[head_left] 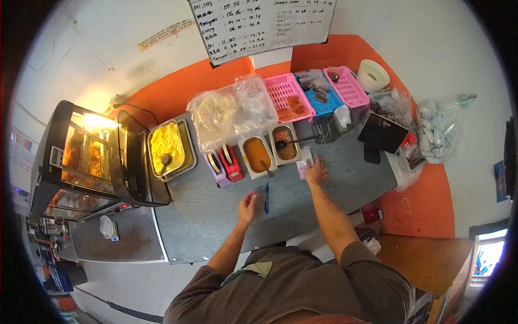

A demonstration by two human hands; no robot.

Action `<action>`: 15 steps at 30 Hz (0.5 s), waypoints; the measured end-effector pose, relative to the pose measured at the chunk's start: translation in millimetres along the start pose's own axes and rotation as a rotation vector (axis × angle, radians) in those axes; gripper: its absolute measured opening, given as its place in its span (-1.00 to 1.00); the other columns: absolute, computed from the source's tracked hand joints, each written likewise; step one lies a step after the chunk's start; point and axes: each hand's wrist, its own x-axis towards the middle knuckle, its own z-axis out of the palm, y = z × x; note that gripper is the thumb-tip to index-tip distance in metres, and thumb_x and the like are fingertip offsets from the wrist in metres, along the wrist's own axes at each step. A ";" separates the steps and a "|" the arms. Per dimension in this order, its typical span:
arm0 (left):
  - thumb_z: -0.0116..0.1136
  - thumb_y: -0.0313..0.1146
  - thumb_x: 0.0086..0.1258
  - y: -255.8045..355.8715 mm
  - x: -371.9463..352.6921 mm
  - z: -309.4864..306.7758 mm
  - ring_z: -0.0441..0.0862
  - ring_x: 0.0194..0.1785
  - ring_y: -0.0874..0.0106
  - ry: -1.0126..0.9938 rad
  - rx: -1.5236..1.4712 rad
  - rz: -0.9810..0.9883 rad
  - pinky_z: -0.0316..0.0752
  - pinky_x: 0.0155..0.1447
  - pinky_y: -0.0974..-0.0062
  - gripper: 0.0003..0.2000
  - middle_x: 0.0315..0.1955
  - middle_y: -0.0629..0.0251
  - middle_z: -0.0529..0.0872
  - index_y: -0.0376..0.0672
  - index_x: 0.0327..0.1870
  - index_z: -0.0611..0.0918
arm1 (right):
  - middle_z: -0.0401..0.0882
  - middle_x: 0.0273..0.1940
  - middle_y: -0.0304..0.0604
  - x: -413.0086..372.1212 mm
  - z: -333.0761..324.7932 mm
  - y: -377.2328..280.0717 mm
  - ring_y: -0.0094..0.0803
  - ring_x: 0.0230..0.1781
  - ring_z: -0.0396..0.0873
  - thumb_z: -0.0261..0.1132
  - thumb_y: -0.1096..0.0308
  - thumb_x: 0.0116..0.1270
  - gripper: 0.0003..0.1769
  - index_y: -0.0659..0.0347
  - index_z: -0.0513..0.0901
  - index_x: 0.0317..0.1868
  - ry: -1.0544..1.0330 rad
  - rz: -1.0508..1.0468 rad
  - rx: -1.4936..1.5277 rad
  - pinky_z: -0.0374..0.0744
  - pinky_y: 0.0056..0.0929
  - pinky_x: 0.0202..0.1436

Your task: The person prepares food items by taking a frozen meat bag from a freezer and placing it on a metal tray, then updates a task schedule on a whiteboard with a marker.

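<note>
The left hand (248,208) is held over the grey counter (199,216), its fingers curled; whether they meet cannot be told. Just beside it, a blue pen (266,198) is laid, and farther right a pinkish packet (304,162) is seen at the right hand (317,172), whether clamped by its fingers being unclear.

Whiteboard (261,33): is showing handwritten "Curry", "BBQ", "Ori: 11.30"
Wall strip (165,36): is bearing lettering too small to read
</note>
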 end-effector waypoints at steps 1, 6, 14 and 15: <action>0.04 -0.21 0.38 10.5 -0.4 5.1 0.55 -0.13 0.47 -0.003 -0.226 -0.030 0.41 -0.14 0.56 -0.69 -0.16 0.25 0.66 -0.25 -0.03 0.54 | 0.44 0.05 0.08 0.9 -8.1 -9.0 -0.08 0.11 0.36 0.17 0.02 0.27 -0.45 -0.07 0.34 0.25 0.111 -0.042 -0.044 0.35 -0.24 0.13; 0.02 -0.12 0.39 31.0 26.0 23.8 0.51 -0.07 0.53 0.152 -0.389 -0.202 0.38 -0.08 0.51 -0.66 -0.18 0.37 0.65 -0.17 -0.01 0.55 | 0.57 -0.31 -0.17 56.2 -31.9 -30.6 -0.39 -0.39 0.52 0.20 0.06 0.29 -0.55 0.16 0.48 0.07 -0.227 0.189 1.078 0.46 -0.41 -0.29; 0.15 -0.22 0.33 29.4 50.4 23.6 0.30 -0.50 0.73 0.304 -0.552 -0.284 0.19 -0.41 0.69 -0.78 -0.40 0.45 0.67 -0.22 -0.26 0.62 | 0.58 -0.41 -0.24 40.9 -70.9 -74.7 -0.57 -0.55 0.49 0.25 0.29 0.26 -0.79 0.26 0.63 -0.19 -0.259 -0.142 0.884 0.36 -0.65 -0.53; 0.15 -0.22 0.33 29.7 52.4 22.7 0.30 -0.50 0.73 0.298 -0.548 -0.293 0.19 -0.41 0.69 -0.78 -0.40 0.45 0.67 -0.22 -0.26 0.62 | 0.60 -0.39 -0.23 29.2 -70.7 -74.8 -0.52 -0.55 0.50 0.27 0.34 0.23 -0.81 0.25 0.63 -0.19 -0.292 -0.337 0.803 0.40 -0.58 -0.51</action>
